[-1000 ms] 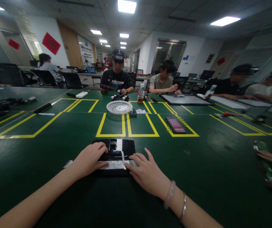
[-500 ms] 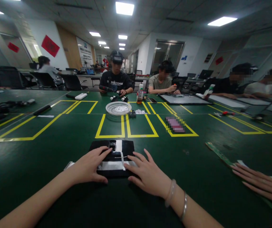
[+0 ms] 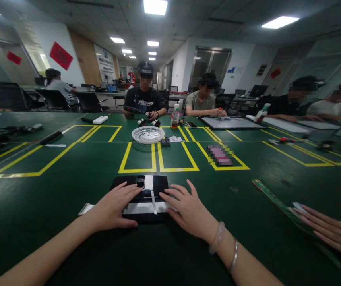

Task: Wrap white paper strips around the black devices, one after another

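Note:
A flat black panel (image 3: 128,182) with a small dark square part on its upper half lies on the green table in front of me. A wide white ribbon strip (image 3: 140,207) runs across its lower part, its left end sticking out past the edge, and a narrow white strip (image 3: 153,198) crosses it upright. My left hand (image 3: 113,206) rests over the panel's left side, fingers stretched out, thumb along the near edge. At the right edge my right hand (image 3: 188,206) is spread, its fingertips at the panel and the wide strip's right part. Neither hand grips anything.
At the right a co-worker's hand (image 3: 331,226) lies by a long green circuit board (image 3: 273,196). Farther off are a white round basket (image 3: 148,135), a bottle (image 3: 175,118), a pixelated pink item (image 3: 219,155) and yellow tape outlines (image 3: 137,171). Other people sit around the table.
My right hand has shifted right, off the narrow white strip towards the panel's right edge. My left hand has barely moved. The co-worker's hand at the right has shifted slightly.

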`<state>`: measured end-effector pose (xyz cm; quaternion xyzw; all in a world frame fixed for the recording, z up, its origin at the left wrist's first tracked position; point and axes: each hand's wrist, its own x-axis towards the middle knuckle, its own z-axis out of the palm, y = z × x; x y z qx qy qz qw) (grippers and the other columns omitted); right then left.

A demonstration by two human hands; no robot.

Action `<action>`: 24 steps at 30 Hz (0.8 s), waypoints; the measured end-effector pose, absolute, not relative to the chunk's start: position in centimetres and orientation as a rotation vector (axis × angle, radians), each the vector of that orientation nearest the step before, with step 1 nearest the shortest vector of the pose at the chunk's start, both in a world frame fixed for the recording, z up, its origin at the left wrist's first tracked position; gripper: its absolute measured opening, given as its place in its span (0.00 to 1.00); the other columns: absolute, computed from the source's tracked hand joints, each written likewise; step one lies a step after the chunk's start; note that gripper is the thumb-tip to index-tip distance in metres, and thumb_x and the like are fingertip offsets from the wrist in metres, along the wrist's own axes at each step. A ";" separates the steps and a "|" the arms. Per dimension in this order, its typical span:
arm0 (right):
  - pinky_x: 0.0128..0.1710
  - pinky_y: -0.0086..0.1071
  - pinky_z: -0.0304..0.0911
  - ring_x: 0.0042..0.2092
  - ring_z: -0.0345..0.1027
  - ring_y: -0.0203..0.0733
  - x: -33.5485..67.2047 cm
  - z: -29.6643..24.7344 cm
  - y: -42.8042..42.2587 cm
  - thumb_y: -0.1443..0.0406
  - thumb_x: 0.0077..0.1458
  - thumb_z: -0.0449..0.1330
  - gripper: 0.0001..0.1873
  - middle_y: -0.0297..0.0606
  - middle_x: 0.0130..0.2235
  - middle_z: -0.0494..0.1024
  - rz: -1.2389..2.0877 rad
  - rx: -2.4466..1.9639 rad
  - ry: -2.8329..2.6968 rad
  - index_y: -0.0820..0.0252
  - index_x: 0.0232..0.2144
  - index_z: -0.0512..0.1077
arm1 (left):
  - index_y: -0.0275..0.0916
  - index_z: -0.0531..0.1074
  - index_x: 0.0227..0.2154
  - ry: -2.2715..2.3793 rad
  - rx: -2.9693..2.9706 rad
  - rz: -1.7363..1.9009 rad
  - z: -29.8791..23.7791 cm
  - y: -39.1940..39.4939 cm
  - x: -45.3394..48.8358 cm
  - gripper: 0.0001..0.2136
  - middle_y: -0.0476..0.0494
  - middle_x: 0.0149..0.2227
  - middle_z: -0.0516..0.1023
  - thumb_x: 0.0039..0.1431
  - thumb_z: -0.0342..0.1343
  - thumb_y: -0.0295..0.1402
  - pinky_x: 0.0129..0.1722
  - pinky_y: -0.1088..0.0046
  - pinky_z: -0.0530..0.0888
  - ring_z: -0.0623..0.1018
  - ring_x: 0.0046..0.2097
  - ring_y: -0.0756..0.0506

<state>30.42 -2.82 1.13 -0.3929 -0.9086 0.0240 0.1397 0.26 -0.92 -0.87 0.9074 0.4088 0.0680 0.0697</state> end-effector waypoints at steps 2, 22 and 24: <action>0.62 0.66 0.36 0.63 0.56 0.51 30.5 1.1 -2.7 0.62 0.65 0.53 0.23 0.37 0.59 0.69 0.044 -1.146 -2.618 0.45 0.61 0.61 | 0.41 0.58 0.65 1.220 2.743 0.243 -1.0 -0.9 0.2 0.43 0.38 0.64 0.61 0.50 0.65 0.54 0.66 0.49 0.54 0.61 0.64 0.33; 0.63 0.60 0.39 0.65 0.52 0.51 30.8 1.1 -2.6 0.64 0.63 0.54 0.20 0.37 0.62 0.66 -0.072 -1.172 -2.517 0.45 0.57 0.67 | 0.33 0.70 0.55 2.300 2.185 0.790 -0.2 4.7 -19.0 0.44 0.25 0.55 0.69 0.43 0.56 0.64 0.53 0.37 0.51 0.66 0.56 0.21; 0.63 0.61 0.38 0.64 0.52 0.52 30.8 1.1 -2.7 0.63 0.64 0.54 0.20 0.38 0.61 0.66 -0.065 -1.168 -2.521 0.46 0.57 0.67 | 0.32 0.71 0.52 2.428 2.062 0.826 -0.7 4.6 -22.2 0.44 0.23 0.51 0.72 0.42 0.55 0.66 0.48 0.34 0.47 0.63 0.57 0.17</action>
